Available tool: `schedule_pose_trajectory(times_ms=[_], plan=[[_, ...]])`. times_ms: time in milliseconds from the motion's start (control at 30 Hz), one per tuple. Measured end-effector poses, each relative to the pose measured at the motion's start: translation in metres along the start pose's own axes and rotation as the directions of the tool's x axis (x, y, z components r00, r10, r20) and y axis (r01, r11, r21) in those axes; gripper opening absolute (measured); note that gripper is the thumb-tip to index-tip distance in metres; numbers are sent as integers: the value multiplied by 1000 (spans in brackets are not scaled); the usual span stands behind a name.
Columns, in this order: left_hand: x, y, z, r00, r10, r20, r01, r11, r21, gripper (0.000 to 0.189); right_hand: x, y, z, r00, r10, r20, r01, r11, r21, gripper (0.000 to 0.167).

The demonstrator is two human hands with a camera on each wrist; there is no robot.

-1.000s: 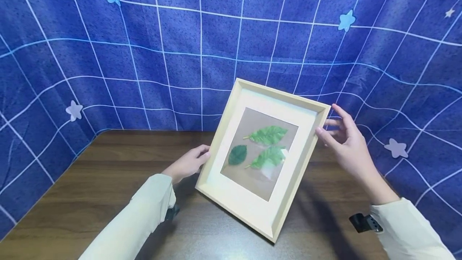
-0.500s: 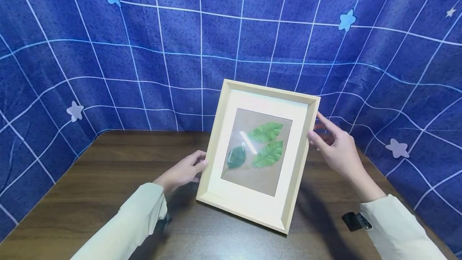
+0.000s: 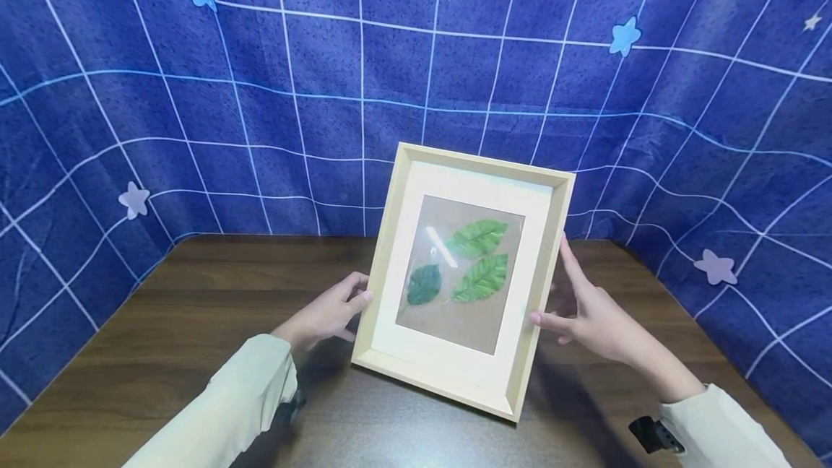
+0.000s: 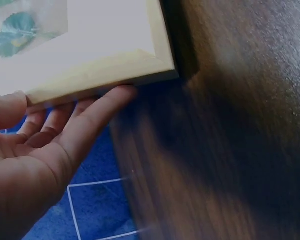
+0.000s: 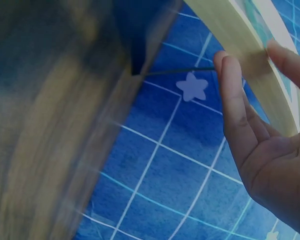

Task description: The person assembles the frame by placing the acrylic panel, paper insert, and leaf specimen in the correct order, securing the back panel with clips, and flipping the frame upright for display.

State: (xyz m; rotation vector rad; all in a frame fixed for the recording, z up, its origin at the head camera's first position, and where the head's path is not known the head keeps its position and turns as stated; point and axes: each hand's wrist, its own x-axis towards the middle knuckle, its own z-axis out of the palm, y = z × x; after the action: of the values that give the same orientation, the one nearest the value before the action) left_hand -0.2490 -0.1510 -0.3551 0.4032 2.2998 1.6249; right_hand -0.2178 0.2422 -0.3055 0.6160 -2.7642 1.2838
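A pale wooden picture frame (image 3: 464, 323) leans back on the table, tilted sideways with its lower right corner nearest me. Behind its glass, a white mat (image 3: 448, 370) surrounds two light green leaves (image 3: 482, 279) and one dark green leaf (image 3: 424, 284). My left hand (image 3: 325, 313) grips the left edge, thumb in front and fingers (image 4: 97, 112) along the side and behind. On the right edge, my right hand (image 3: 594, 316) pinches the frame, thumb on the front, fingers (image 5: 235, 95) behind. In the right wrist view, a dark blue flap (image 5: 137, 40) with a thin dark cord shows behind the frame.
The brown wooden table (image 3: 195, 352) lies under the frame. A blue curtain (image 3: 312, 56) with white grid lines and stars hangs behind and along the sides. A dark wrist device (image 3: 655, 435) sits by the right sleeve.
The frame has turned more upright and its top has shifted left. My right hand has slid down from near the upper right corner to mid-edge. My left hand keeps its hold.
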Motion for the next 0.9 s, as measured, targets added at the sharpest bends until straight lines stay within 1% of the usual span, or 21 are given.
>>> schedule_pose_trajectory(times_ms=[33,133,200,300,467,600,733,900], plan=[[-1,1,0,1000,-7,-1,7,1000,-1,31,0,1,2,1000,0,12,0,999,37,121],[-4,2,-2,1000,-2,10,2,1000,3,32,0,3,5,1000,-12,19,10,995,96,120],[-6,1,-4,1000,4,18,-4,1000,4,33,2,5,5,1000,-19,24,16,993,117,118],[-9,0,-5,1000,17,25,-17,1000,3,33,6,8,5,999,-38,11,36,993,112,114],[-13,-2,-3,999,34,19,-34,999,5,35,13,13,8,997,-65,-35,68,993,96,105],[-14,-1,-3,999,41,21,-41,999,15,40,19,15,10,997,-53,-59,58,995,84,101],[-15,-2,-3,999,48,13,-48,999,16,41,27,19,12,997,-39,-61,44,995,85,99],[-13,-5,-1,998,56,-18,-55,998,28,36,38,22,16,999,-27,-42,32,990,140,95]])
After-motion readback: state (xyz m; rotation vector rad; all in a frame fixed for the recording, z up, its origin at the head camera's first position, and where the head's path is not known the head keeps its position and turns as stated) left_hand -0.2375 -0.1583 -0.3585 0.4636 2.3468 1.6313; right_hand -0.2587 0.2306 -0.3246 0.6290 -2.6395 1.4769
